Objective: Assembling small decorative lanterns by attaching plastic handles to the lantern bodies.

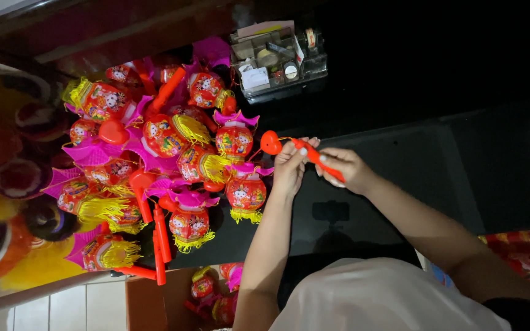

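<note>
Red plastic fills our head view: we hold a lantern stick [314, 158] with a heart-shaped tip over the dark tabletop [437, 165]. Our left hand [289, 168] is pinched shut on its upper part, just below the heart; our right hand [345, 168], at three o'clock from the left, is curled closed around the handle end. At nine o'clock lies a pile of red lanterns [167, 165] (yellow fringes, pink trim). At twelve o'clock stands a clear organiser box [277, 58].
</note>
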